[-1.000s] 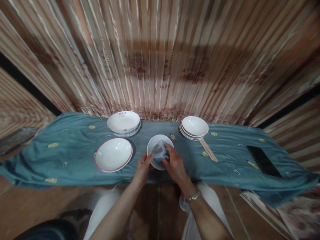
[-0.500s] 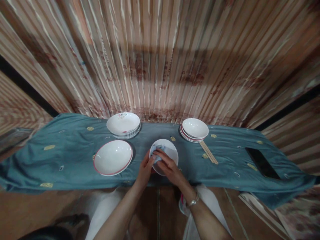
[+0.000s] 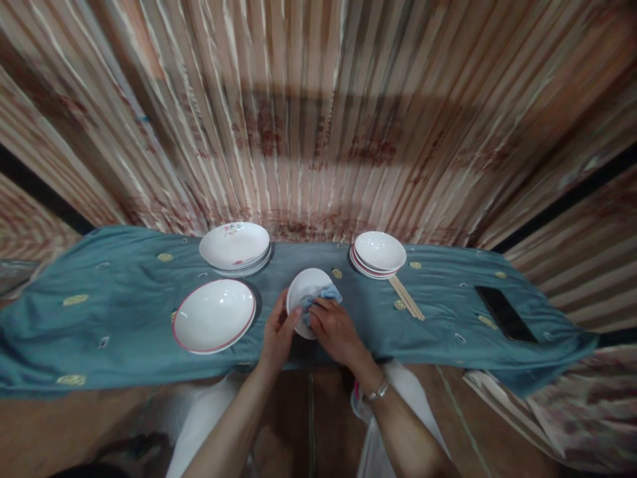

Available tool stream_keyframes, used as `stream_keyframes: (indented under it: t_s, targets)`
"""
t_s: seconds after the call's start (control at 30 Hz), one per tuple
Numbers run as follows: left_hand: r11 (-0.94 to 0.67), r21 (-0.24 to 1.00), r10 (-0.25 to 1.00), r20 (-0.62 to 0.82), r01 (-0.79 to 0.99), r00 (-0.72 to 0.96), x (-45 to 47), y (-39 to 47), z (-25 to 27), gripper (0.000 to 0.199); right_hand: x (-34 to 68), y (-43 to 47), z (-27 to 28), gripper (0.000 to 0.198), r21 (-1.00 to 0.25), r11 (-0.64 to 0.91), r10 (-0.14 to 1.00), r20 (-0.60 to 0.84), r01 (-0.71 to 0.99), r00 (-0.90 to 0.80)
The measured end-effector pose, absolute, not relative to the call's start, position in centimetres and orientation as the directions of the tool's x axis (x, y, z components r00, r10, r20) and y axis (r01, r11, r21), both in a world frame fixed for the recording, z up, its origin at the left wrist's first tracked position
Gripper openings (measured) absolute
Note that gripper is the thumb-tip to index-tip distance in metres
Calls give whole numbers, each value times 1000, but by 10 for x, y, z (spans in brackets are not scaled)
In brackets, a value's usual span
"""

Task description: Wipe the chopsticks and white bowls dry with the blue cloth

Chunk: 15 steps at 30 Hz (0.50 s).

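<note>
A small white bowl (image 3: 304, 284) is tilted up near the table's front edge, between my two hands. My left hand (image 3: 279, 335) grips its left side, with the thumb over the rim. In my right hand (image 3: 336, 328) is a crumpled light-blue cloth (image 3: 327, 293), pressed against the right side of the bowl. The fingers of that hand are bent over the cloth and hide part of it.
Left of my hands sits a large red-rimmed bowl (image 3: 215, 315), with a stack of plates (image 3: 235, 245) behind it. At the right stand stacked bowls (image 3: 379, 252), chopsticks (image 3: 407, 299) and a black phone (image 3: 505, 313) on the blue tablecloth (image 3: 124, 299). A pleated curtain (image 3: 308, 133) hangs behind.
My right hand and the cloth have moved from the bowl's inside left to its right side. The bowl is turned a little. The whole view has shifted slightly.
</note>
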<state>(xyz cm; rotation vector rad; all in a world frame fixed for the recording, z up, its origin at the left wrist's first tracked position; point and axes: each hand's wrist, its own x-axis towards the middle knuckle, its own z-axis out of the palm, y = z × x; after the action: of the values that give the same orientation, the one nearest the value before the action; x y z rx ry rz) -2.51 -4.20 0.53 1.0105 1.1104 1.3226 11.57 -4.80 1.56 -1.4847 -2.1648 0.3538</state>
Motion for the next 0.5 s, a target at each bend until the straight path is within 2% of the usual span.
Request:
stream_keyframes:
  t_s: [0.07, 0.17, 0.23, 0.3, 0.4, 0.5]
  targets:
    - [6, 980, 997, -20, -200, -70, -26, -41, 4, 60, 117, -48, 15, 28, -610, 401, 914, 219, 683, -342]
    - [-4, 981, 996, -14, -195, -93, -26, -40, 1, 61, 119, -46, 11, 28, -825, 342, 911, 172, 451, -376]
    - [-15, 984, 996, -1, -180, -90, -26, -38, -1, 60, 118, -44, 7, 30, -919, 279, 910, 161, 280, -381]
    - [-21, 984, 997, 7, -177, -79, -24, -38, -4, 58, 116, -44, 4, 33, -958, 240, 918, 171, 156, -359]
    - [5, 976, 998, -18, -216, -59, -21, -39, -7, 58, 113, -46, 4, 37, -957, 252, 932, 200, 144, -302]
    - [61, 963, 997, -71, -263, -28, -17, -41, -6, 59, 114, -48, 7, 41, -871, 351, 924, 262, 344, -279]
